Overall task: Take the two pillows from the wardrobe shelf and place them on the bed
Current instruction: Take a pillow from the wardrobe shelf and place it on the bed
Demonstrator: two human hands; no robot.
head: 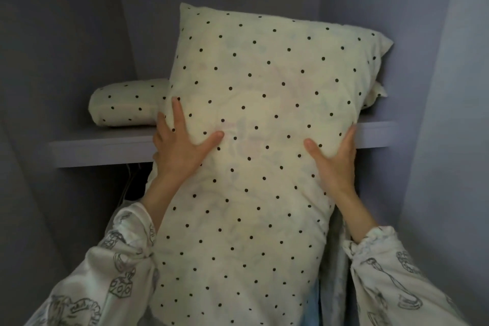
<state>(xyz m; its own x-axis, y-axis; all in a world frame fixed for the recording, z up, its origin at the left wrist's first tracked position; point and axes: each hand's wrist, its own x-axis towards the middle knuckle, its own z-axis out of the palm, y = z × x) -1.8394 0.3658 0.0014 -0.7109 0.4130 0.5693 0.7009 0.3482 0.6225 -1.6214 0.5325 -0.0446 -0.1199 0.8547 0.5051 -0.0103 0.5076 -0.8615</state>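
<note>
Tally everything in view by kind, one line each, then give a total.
Polka-dot pillows: 2, the held pillow and the shelf pillow
Hands: 2, left hand and right hand, both gripping the held pillow
Wardrobe shelf: 1
Total: 5

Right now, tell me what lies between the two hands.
In the head view, the dotted pillow fills the stretch between the left hand and the right hand, which press its opposite sides.
</note>
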